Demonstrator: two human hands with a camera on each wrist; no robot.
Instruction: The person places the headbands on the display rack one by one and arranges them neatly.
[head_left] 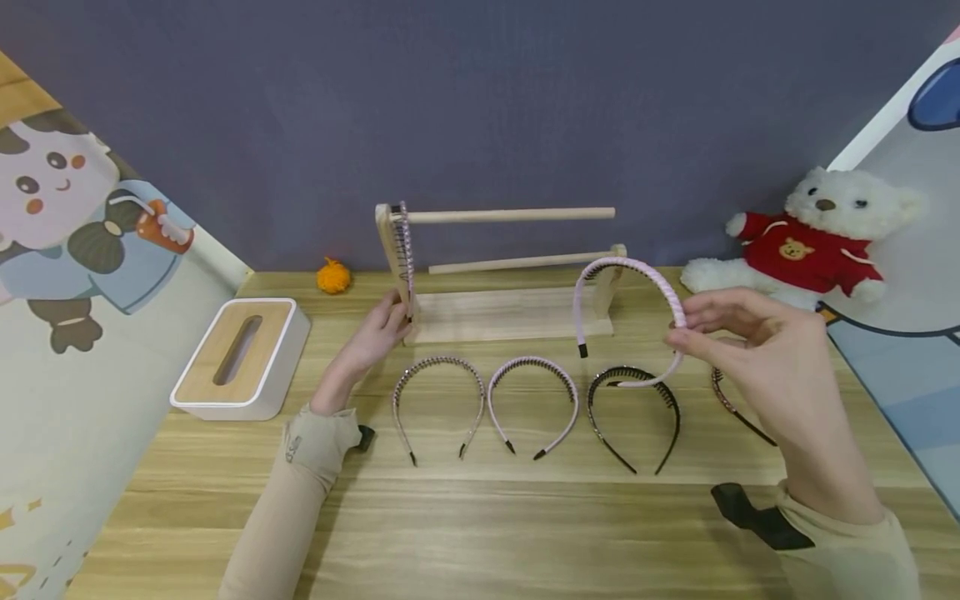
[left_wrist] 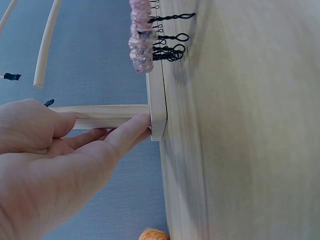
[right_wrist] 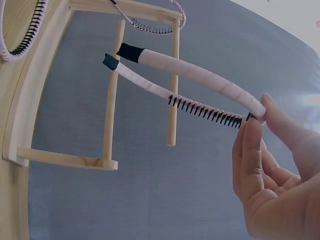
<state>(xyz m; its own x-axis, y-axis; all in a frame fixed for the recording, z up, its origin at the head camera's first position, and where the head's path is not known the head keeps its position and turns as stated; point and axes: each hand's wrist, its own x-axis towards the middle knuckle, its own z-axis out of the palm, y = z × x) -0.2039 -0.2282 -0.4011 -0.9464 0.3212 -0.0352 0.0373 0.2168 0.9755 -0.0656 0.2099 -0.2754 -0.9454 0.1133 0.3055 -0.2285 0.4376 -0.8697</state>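
Pink headband (head_left: 663, 287): held up in front of the wooden rack's (head_left: 510, 315) right half, both dark tips clear of the rods.
Right hand (head_left: 772, 350): to the right of the rack; its grip pinches one side of the pink headband between thumb and fingertips.
Left hand (head_left: 375, 329): at the foot of the rack's left post (head_left: 393, 258), touching it; whether this grip squeezes the wood or merely rests there, I cannot tell.
Slip risk: one small pinch carries the whole band, so a knock could twist it loose, probably onto the dark headband (head_left: 622, 372) in front of the rack.
Snag risk: the inner teeth could catch on a rod if the band came in at a slant.
Wobble risk: the upper rod (head_left: 510, 216) has a free end at the rack's right, the lower rod (head_left: 517, 262) one at its left; sideways pressure there might flex the wood or shift the rack.
Hung headband (head_left: 406, 250): on the upper rod, close beside the left post; a hard jolt to the rack could set it swinging.
Tissue box (head_left: 288, 358): on the tabletop (head_left: 450, 533), left of the rack; nothing pokes through its lid slot, and its inside cannot be seen.
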